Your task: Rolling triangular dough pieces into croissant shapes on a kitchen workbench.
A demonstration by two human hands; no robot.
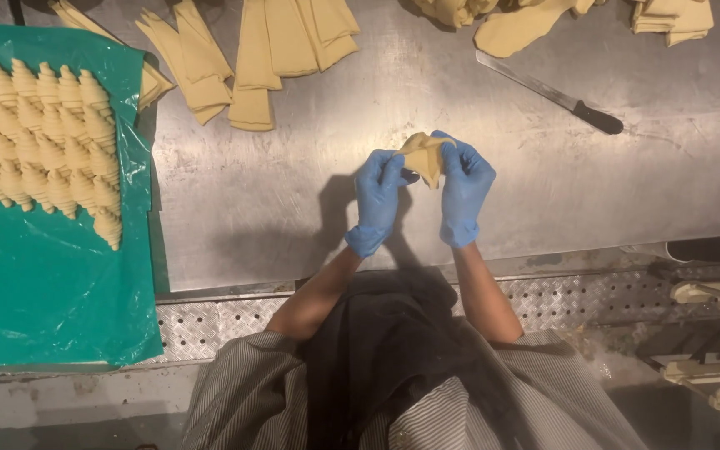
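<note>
Both my hands wear blue gloves and hold one piece of pale yellow dough (423, 156) above a steel table (293, 200). My left hand (378, 200) pinches the dough's left side. My right hand (464, 190) grips its right side and top edge. The dough is folded and partly hidden behind my fingers. It hangs just over the table's middle.
Rows of shaped dough rolls (39, 133) lie on a green plastic sheet (52, 292) at the left. Cut dough triangles (260, 50) are spread along the table's far edge. A black-handled knife (556, 96) lies at the upper right. A perforated metal ledge (593, 296) runs along the near edge.
</note>
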